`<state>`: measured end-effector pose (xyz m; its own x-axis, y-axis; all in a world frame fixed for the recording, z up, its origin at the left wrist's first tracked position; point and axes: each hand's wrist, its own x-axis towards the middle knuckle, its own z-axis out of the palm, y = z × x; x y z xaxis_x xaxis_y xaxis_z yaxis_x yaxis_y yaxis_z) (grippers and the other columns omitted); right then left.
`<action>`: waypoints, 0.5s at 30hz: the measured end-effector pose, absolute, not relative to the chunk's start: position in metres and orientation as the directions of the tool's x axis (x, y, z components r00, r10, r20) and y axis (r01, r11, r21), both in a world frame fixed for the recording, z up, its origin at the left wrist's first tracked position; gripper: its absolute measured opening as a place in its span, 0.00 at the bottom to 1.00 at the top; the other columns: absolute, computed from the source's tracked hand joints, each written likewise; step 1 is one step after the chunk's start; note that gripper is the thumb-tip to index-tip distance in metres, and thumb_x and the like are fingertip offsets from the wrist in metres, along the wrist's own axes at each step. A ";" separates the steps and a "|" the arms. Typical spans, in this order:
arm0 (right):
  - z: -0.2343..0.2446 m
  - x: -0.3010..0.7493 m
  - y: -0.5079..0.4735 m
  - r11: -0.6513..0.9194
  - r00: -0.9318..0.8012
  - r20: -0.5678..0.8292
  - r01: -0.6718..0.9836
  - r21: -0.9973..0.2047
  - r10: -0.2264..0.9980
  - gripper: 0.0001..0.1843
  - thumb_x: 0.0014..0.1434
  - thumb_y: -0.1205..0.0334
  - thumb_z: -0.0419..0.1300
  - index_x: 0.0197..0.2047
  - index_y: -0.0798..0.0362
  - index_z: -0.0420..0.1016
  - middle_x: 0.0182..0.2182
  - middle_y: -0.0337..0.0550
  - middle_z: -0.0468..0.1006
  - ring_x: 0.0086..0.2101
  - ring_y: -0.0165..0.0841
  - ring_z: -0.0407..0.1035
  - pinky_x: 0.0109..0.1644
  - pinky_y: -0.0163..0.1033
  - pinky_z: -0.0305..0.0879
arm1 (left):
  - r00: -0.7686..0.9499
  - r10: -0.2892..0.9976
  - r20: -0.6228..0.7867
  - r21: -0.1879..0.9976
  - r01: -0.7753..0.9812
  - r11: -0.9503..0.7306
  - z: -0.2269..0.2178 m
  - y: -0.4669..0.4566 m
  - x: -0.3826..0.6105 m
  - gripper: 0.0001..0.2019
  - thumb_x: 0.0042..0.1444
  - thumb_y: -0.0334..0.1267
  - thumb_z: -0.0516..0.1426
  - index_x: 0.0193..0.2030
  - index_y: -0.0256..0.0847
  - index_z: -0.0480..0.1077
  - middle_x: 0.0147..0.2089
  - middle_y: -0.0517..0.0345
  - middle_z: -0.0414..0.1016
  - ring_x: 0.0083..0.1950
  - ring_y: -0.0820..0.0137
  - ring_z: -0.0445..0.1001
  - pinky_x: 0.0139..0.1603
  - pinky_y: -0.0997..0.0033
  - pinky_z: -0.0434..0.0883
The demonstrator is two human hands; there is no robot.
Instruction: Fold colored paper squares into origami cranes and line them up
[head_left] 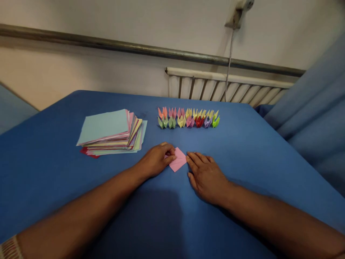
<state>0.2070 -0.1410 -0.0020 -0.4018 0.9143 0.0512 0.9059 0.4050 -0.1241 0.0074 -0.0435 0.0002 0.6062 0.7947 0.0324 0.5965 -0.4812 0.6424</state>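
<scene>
A small pink folded paper (178, 163) with crease lines lies on the blue table cover between my hands. My left hand (159, 158) pinches its left corner between thumb and fingers, hiding that part. My right hand (206, 174) lies flat with the fingers stretched out, the fingertips at the paper's right corner. Behind the paper stand two rows of small folded paper cranes (190, 121) in orange, pink, yellow, green, red, purple and lime.
A tall, uneven stack of coloured paper sheets (105, 126) sits left of the cranes, light blue on top. The blue-covered table (242, 144) meets a wall with a metal rail (129, 46) and a radiator (205, 77). Blue curtain (320, 97) hangs at the right.
</scene>
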 end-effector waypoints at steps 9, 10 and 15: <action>-0.002 0.207 -0.139 0.402 -0.389 0.107 0.902 -0.158 0.915 0.28 0.64 0.59 0.49 0.65 0.61 0.58 0.63 0.57 0.60 0.61 0.45 0.54 0.61 0.52 0.54 | 0.687 0.727 0.017 0.667 0.534 -0.520 0.010 -0.042 -0.002 0.05 0.54 0.37 0.55 0.35 0.41 0.71 0.40 0.57 0.74 0.37 0.70 0.71 0.41 0.71 0.68; -0.001 0.207 -0.139 0.426 -0.409 0.124 0.889 -0.170 0.904 0.28 0.63 0.60 0.49 0.65 0.60 0.59 0.63 0.55 0.61 0.60 0.44 0.55 0.61 0.51 0.54 | 0.708 0.705 0.024 0.628 0.538 -0.562 0.012 -0.042 -0.003 0.05 0.54 0.36 0.55 0.35 0.41 0.71 0.40 0.57 0.74 0.37 0.70 0.71 0.41 0.71 0.67; -0.002 0.204 -0.137 0.540 -0.520 0.147 0.813 -0.220 0.842 0.23 0.65 0.63 0.48 0.61 0.57 0.64 0.60 0.50 0.66 0.58 0.39 0.60 0.61 0.48 0.55 | 0.790 0.612 0.034 0.474 0.526 -0.706 0.019 -0.041 -0.008 0.07 0.56 0.32 0.53 0.38 0.42 0.72 0.42 0.56 0.75 0.43 0.68 0.73 0.46 0.71 0.66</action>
<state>0.2042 -0.1372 -0.0019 -0.5197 0.8417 0.1468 0.8125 0.5400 -0.2196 -0.0085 -0.0414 0.0195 0.7900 0.6122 0.0345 0.5263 -0.7059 0.4741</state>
